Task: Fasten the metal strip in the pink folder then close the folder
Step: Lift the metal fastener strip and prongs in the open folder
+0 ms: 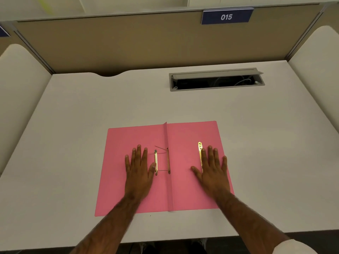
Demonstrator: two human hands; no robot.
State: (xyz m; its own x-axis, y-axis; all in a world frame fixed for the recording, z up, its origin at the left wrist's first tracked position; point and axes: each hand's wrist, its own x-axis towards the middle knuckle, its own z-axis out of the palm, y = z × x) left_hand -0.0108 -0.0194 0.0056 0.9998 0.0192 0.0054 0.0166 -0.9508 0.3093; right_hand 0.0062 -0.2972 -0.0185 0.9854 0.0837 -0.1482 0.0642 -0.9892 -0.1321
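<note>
A pink folder lies open and flat on the white desk. Near its centre fold sits a gold fastener with two thin prongs running to a bar at the spine. A loose gold metal strip lies on the right leaf. My left hand rests flat on the left leaf, fingers spread, thumb touching the fastener. My right hand lies flat on the right leaf, its index finger alongside the loose strip and covering the strip's lower end. Neither hand holds anything.
A grey cable tray with its lid raised is set into the desk at the back right. A tan partition bearing a blue "015" label stands behind. White side panels flank the desk.
</note>
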